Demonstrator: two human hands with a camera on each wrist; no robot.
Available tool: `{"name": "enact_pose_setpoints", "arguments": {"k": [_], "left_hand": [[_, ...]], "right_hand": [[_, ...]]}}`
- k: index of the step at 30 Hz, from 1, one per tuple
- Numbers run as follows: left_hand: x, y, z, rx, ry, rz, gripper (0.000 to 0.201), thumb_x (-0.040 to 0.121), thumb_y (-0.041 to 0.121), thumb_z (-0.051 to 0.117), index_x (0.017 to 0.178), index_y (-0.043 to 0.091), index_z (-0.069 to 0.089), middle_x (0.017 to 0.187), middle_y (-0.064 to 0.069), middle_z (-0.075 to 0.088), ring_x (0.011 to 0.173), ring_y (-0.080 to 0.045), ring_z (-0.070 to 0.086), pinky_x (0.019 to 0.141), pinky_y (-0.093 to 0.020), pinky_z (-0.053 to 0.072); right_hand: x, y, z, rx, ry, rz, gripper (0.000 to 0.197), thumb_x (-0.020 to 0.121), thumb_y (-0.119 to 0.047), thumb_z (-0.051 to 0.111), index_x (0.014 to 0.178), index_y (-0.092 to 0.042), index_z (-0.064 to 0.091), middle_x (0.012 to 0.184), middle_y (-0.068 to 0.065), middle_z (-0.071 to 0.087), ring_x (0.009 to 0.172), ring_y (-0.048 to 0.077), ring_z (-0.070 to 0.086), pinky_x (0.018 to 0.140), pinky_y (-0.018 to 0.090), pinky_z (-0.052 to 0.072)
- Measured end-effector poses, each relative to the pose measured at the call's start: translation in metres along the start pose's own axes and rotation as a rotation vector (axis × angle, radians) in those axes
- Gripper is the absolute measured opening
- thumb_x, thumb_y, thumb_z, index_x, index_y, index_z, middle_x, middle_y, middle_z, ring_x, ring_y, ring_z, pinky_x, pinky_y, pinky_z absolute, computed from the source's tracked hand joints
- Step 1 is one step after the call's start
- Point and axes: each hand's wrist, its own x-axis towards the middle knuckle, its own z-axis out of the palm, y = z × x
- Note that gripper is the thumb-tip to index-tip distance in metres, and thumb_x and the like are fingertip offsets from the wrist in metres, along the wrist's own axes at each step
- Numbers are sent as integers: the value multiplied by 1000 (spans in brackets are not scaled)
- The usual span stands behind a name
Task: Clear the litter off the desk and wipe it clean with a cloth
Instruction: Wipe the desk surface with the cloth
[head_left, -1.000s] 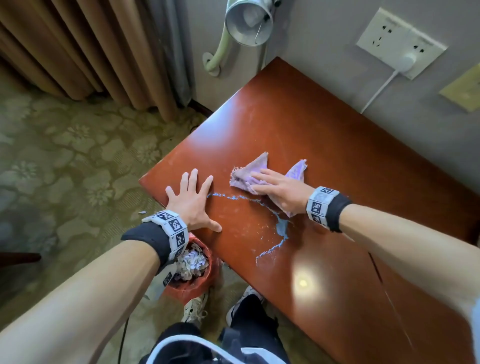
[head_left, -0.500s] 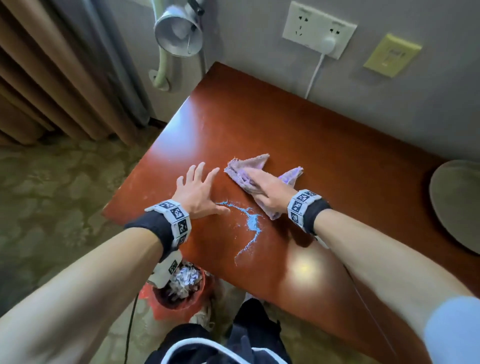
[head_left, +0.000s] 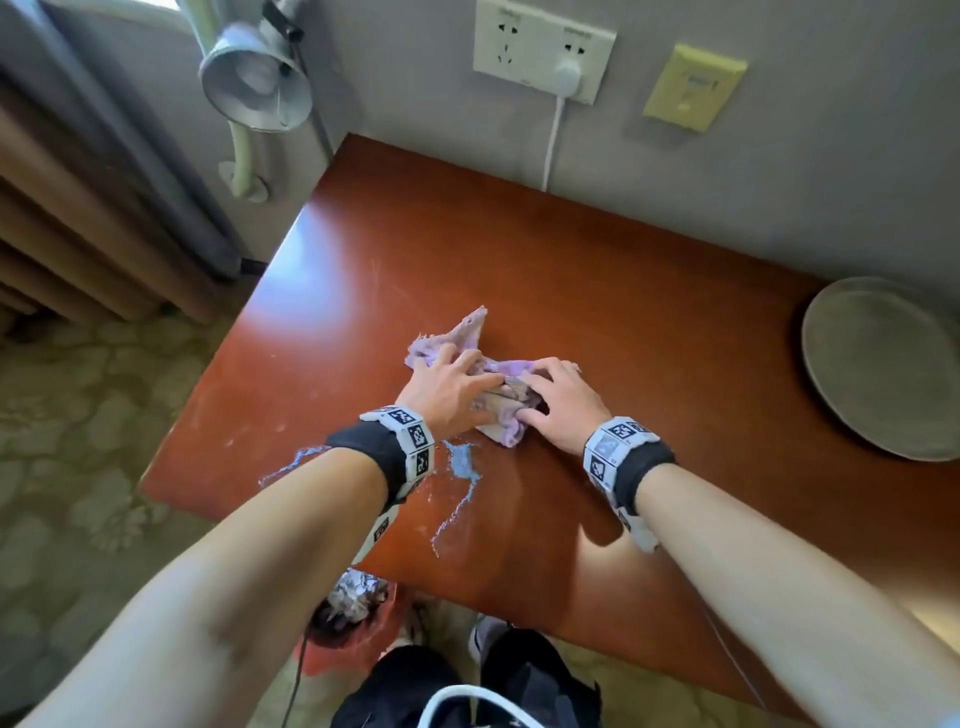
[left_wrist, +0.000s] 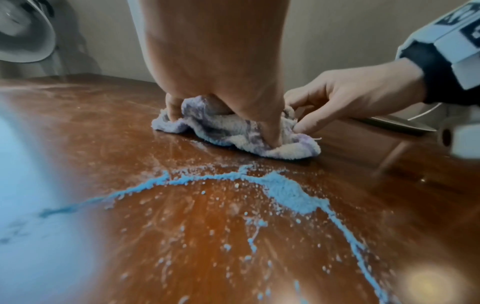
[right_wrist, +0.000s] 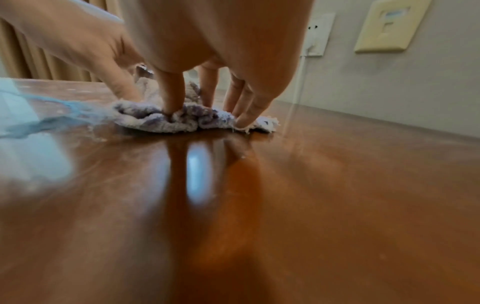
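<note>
A purple terry cloth (head_left: 467, 338) lies bunched in the middle of the red-brown desk (head_left: 649, 291). My left hand (head_left: 457, 374) grips its left side, thumb dug into the folds (left_wrist: 270, 135). My right hand (head_left: 556, 395) pinches the right side with curled fingers (right_wrist: 171, 98). A trail of blue powder (head_left: 462, 462) runs across the desk just in front of the cloth (left_wrist: 233, 131), toward the near edge, with fine white specks around it (left_wrist: 285, 191). Below the desk edge stands a red bin (head_left: 358, 644) holding crumpled foil litter (head_left: 353, 597).
A grey plate (head_left: 883, 364) sits at the desk's right end. A lamp (head_left: 254, 83) hangs off the back left corner. A wall socket (head_left: 540, 52) with a white cable (head_left: 553, 145) is behind the desk. Curtains and patterned carpet lie to the left.
My left hand left the bare desk and moved right onto the cloth. The cloth is now bunched between both hands. The blue powder trail has not moved.
</note>
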Motion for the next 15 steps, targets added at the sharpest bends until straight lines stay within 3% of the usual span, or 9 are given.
{"name": "enact_pose_setpoints", "arguments": {"k": [3, 5, 11, 15], "left_hand": [[7, 0, -4, -74, 30, 38, 48, 93, 47, 60, 137, 30, 55, 139, -6, 49, 136, -31, 33, 97, -45, 45], [11, -3, -9, -101, 38, 17, 46, 95, 44, 57, 139, 31, 53, 139, -4, 50, 133, -27, 36, 96, -39, 42], [-3, -35, -17, -262, 64, -71, 51, 92, 42, 61, 141, 31, 50, 148, -7, 44, 127, -27, 46, 95, -37, 43], [-28, -74, -22, -370, 121, -163, 46, 87, 37, 69, 132, 33, 61, 118, -6, 59, 103, -30, 59, 83, -40, 51]], "right_hand": [[3, -1, 6, 44, 32, 22, 43, 93, -30, 59, 133, -16, 55, 133, 1, 44, 124, 18, 33, 100, 38, 40], [8, -3, 7, 59, 47, 20, 39, 94, -25, 57, 132, -15, 56, 132, 1, 46, 124, 19, 34, 99, 39, 41], [42, -28, 6, 193, 131, -72, 39, 86, 1, 47, 120, -11, 63, 124, 5, 58, 120, 24, 45, 100, 35, 37], [73, -62, 9, 207, 118, -133, 37, 88, -6, 51, 122, -17, 63, 125, 3, 59, 119, 26, 48, 102, 34, 36]]}}
